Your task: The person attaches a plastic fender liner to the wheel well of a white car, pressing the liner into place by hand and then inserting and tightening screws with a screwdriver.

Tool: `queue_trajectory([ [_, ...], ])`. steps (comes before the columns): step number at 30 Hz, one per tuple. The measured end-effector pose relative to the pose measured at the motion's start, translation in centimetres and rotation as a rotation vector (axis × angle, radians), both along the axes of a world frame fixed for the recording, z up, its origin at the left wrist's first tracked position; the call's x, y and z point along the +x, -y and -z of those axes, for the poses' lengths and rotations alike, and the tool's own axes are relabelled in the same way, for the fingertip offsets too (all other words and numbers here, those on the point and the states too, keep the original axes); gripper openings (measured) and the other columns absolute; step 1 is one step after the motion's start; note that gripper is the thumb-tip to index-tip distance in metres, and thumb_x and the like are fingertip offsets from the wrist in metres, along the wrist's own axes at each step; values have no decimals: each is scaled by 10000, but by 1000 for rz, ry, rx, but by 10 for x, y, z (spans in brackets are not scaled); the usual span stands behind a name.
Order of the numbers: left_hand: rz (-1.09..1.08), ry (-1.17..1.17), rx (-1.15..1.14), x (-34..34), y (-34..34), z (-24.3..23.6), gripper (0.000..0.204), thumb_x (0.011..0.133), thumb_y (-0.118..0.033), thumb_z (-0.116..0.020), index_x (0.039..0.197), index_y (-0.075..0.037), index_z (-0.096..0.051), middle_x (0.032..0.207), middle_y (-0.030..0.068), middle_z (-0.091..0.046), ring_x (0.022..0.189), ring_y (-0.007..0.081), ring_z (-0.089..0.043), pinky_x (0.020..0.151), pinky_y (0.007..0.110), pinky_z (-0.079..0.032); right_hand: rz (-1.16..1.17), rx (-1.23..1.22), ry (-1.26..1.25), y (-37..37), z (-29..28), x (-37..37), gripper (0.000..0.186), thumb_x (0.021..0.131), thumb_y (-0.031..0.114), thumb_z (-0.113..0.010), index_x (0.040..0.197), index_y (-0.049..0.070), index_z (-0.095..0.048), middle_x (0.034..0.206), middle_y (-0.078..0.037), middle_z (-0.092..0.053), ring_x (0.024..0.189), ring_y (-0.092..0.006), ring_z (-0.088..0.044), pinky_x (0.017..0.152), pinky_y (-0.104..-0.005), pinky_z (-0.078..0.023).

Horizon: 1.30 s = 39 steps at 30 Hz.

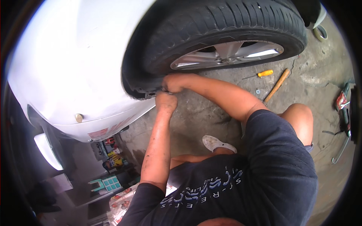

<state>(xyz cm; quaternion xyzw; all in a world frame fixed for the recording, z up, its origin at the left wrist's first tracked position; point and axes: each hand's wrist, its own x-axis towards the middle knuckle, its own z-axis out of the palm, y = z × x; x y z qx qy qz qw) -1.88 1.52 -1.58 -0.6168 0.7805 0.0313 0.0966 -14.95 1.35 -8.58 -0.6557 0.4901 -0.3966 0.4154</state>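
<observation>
The white car body (75,56) fills the upper left, with a black tire (226,22) on a silver wheel (228,54) beside it. Both hands meet at the lower end of the wheel arch (140,92), where a ragged dark edge shows. My left hand (166,101) is closed there, knuckles up. Just above it and almost touching, my right hand (179,82) is curled in a fist close to the tire's lower sidewall. Whatever the fingers of both hands grip is hidden, though a bit of dark material shows between them.
On the concrete floor lie a yellow-handled screwdriver (265,73), a wooden handle (277,85), a washer (258,91) and a roll of tape (321,33). Red and dark tools (342,103) lie far right. A teal organizer (112,183) stands lower left, near several bottles.
</observation>
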Motion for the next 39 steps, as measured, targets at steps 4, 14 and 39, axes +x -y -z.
queue_trajectory([
  [4, -12, -5, 32, -4, -3, -3, 337, 860, -122, -646, 1080, 113, -748, 1126, 379, -729, 1172, 481, -707, 987, 510, -562, 37, 103, 186, 7, 14, 11, 277, 939, 211, -661, 1115, 62, -813, 1068, -206, -792, 1019, -370, -750, 889, -487, -554],
  [14, 2, 107, -72, -15, -11, 1, 433, 862, -156, -644, 1184, 124, -718, 1241, 357, -717, 1221, 471, -695, 1038, 504, -558, 41, -41, 86, 14, 28, 5, 264, 972, 247, -648, 1117, 86, -799, 1044, -189, -790, 966, -376, -738, 883, -489, -552],
  [39, -119, -152, 141, 6, 20, 28, 345, 852, -92, -624, 1116, 77, -769, 1115, 350, -741, 1129, 446, -735, 973, 482, -571, 148, -49, 226, 6, 31, 13, 255, 874, 190, -675, 1050, 57, -803, 1115, -243, -770, 1037, -414, -738, 911, -510, -557],
])
